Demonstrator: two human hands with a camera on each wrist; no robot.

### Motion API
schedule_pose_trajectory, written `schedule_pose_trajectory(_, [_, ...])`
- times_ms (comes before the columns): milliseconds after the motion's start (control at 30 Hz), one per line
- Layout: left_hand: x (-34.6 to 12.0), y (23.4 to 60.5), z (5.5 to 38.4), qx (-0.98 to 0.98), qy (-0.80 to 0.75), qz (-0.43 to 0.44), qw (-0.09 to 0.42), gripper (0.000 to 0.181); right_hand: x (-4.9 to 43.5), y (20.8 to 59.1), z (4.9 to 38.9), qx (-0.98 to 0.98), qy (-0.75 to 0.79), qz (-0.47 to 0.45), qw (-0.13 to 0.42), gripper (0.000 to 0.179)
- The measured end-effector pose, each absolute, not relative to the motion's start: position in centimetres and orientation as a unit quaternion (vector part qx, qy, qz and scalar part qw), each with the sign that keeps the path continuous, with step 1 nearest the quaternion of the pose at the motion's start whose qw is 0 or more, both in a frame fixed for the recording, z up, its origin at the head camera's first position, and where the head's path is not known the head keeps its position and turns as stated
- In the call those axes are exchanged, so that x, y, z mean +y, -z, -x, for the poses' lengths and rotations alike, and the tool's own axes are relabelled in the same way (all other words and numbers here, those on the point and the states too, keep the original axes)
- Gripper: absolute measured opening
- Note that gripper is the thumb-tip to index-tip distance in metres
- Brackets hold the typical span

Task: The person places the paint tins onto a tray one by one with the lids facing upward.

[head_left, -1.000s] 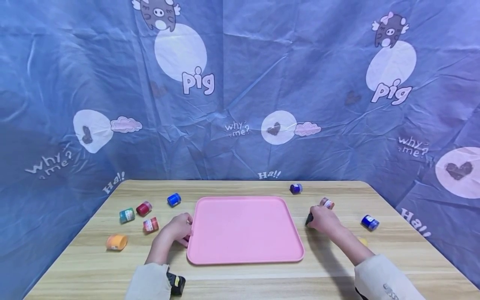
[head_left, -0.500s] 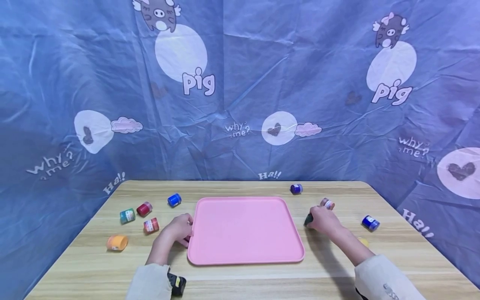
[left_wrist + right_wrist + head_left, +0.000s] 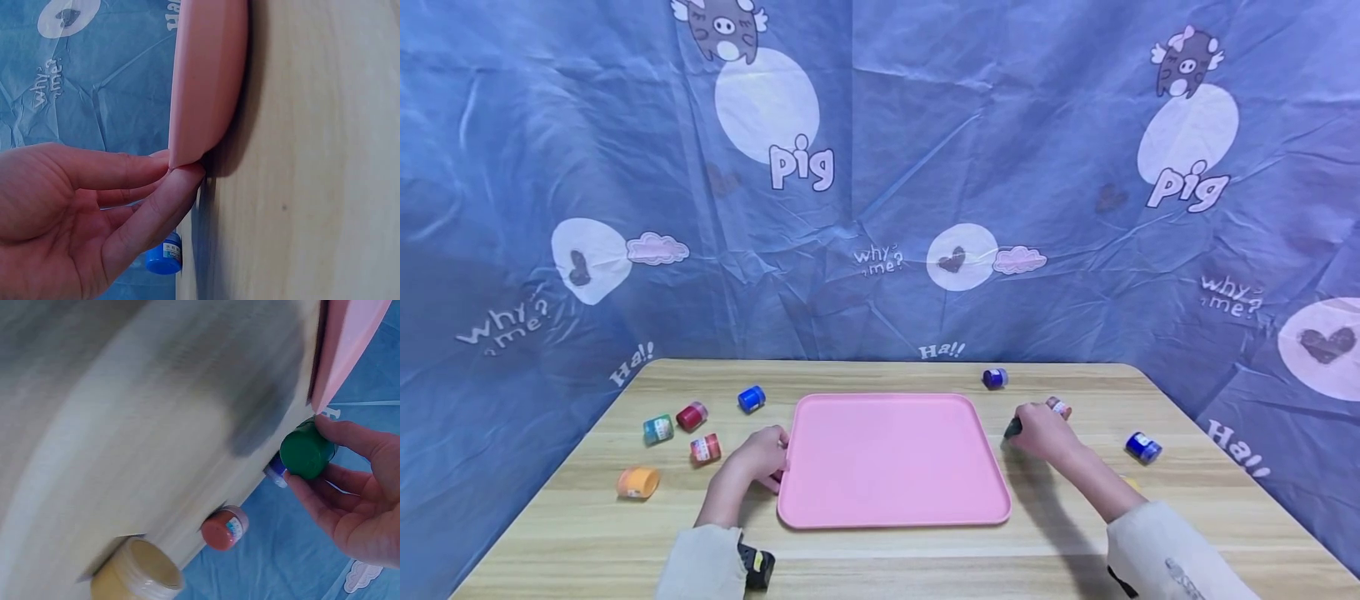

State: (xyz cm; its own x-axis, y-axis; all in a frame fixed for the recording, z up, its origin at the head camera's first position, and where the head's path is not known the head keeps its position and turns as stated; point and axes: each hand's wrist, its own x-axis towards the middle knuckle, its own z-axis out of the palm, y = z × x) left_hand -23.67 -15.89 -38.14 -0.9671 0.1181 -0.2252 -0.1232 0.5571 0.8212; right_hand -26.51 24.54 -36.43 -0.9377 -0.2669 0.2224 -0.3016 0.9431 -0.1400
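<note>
My left hand (image 3: 758, 457) pinches the left rim of a pink rectangular tray (image 3: 891, 458) lying on the table; in the left wrist view, thumb and fingers meet at the tray's edge (image 3: 209, 81). Between the thumb and fingers of my right hand (image 3: 1045, 432) is a small green paint jar (image 3: 305, 453), tipped on its side just right of the tray. In the head view only the jar's dark end (image 3: 1013, 427) shows past the hand. An orange-red jar (image 3: 220, 530) and a yellow jar (image 3: 134, 572) lie near the right hand.
On the left lie jars of orange (image 3: 638, 482), red (image 3: 705, 449), dark red (image 3: 692, 416), teal (image 3: 658, 429) and blue (image 3: 751, 398) paint. Dark blue jars lie at the back (image 3: 996, 378) and at the right (image 3: 1143, 447). A blue printed cloth (image 3: 880, 167) hangs behind the table.
My right hand has shifted slightly left and up, bringing the green paint jar closer to the tray. The left hand stays on the tray's rim.
</note>
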Motion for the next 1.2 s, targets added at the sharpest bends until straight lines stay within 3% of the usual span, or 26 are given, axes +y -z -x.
schedule_pose_trajectory(1200, [-16.0, 38.2, 23.6, 0.872, -0.473, -0.005, 0.125, 0.022, 18.7, 35.1, 29.9, -0.981, -0.151, -0.106, 0.067, 0.02])
